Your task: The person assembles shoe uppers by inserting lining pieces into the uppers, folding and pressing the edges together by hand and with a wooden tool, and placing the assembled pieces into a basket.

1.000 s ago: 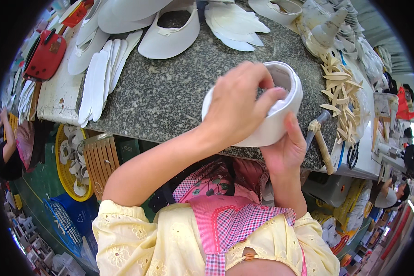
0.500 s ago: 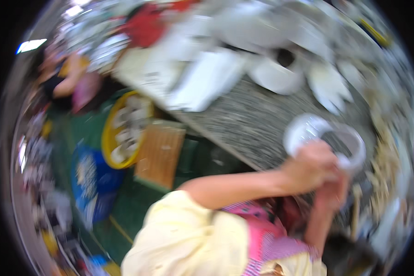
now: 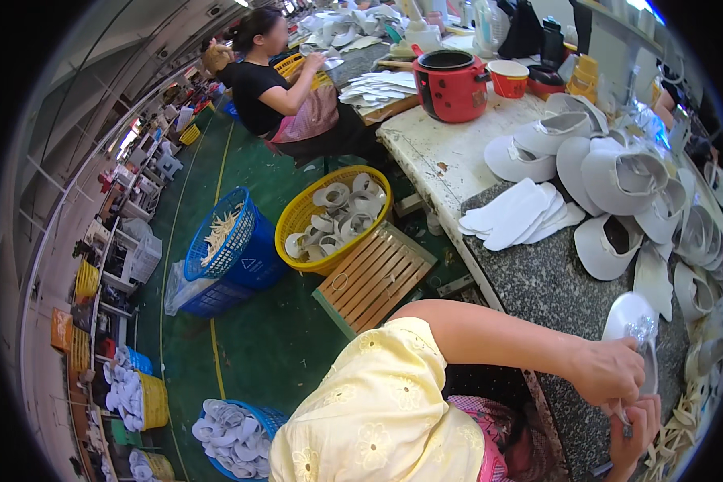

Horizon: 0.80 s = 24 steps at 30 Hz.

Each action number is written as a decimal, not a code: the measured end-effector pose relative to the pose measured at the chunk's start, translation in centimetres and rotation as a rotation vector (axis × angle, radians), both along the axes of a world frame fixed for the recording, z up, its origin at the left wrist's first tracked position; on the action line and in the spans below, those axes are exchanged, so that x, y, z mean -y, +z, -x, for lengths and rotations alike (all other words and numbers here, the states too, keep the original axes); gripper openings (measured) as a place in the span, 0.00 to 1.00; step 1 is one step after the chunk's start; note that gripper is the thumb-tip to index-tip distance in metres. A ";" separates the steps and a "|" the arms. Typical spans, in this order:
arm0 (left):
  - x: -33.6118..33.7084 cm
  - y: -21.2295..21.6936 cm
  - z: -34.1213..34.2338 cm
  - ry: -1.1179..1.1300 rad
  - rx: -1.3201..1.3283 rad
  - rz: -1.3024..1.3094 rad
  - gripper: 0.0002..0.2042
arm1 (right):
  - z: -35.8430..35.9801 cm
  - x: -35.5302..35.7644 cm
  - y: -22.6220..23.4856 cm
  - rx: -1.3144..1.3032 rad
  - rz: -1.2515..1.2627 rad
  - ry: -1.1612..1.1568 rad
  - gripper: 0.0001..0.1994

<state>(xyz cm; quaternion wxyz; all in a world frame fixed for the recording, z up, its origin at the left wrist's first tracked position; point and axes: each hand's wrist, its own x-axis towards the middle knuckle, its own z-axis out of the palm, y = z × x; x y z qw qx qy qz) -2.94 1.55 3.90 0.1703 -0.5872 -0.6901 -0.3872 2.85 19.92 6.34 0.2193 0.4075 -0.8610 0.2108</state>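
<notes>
Over the right part of the speckled workbench (image 3: 530, 289), my left hand (image 3: 609, 371) is closed on a white shoe upper (image 3: 625, 315) with a shiny, sparkling patch on its front. Just below it, my right hand (image 3: 639, 424) pinches the rear strap end of the same upper. Both hands meet close together at that end, and the fingers partly hide it. Past my hands lie several finished-looking white uppers (image 3: 606, 247) in a heap. A stack of flat white insole-shaped pieces (image 3: 516, 215) rests left of that heap.
Pale strips (image 3: 683, 422) lie along the bench's right side. A red pot (image 3: 451, 87) stands at the back. Left of the bench are a wooden slatted stool (image 3: 375, 277), a yellow basket (image 3: 287, 210) of white pieces and a blue basket (image 3: 253, 241). A co-worker (image 3: 275, 96) sits beyond.
The view has swung left and sharpened from blur, so my hands now appear lower and farther right. The upper has turned from showing its open ring to a narrower side view; both hands still hold it.
</notes>
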 end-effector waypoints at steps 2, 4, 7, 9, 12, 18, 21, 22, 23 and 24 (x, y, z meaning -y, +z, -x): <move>0.3 -0.2 -0.5 0.046 0.028 0.067 0.05 | 0.1 0.4 -0.1 0.073 0.003 0.013 0.12; 0.9 -1.0 -0.9 0.076 -0.039 0.101 0.05 | -0.2 0.2 -0.3 0.099 -0.059 -0.010 0.12; 1.9 0.1 -0.9 0.089 -0.164 0.145 0.04 | -0.7 -0.1 1.0 0.160 -0.132 -0.006 0.10; 2.6 1.1 -0.7 0.047 -0.212 0.133 0.04 | -1.9 0.1 2.8 0.172 -0.163 0.030 0.11; 2.5 0.6 -0.6 0.061 -0.282 0.091 0.05 | -2.5 0.7 2.6 0.080 -0.166 0.010 0.10; 2.1 2.2 -1.7 0.149 -0.330 0.045 0.06 | -2.2 2.4 3.0 -0.084 -0.138 -0.085 0.07; 3.5 5.3 -1.9 0.045 -0.341 0.034 0.07 | -3.3 3.1 6.6 -0.086 -0.104 -0.002 0.06; 4.1 6.3 -2.5 -0.020 -0.315 0.041 0.08 | -4.0 3.3 7.7 -0.081 -0.142 0.016 0.06; 4.6 7.0 -3.3 -0.012 -0.329 0.035 0.08 | -4.7 3.5 8.6 -0.076 -0.181 0.033 0.06; 5.3 7.6 -4.2 -0.031 -0.343 0.017 0.08 | -5.5 4.0 9.3 -0.065 -0.178 0.065 0.06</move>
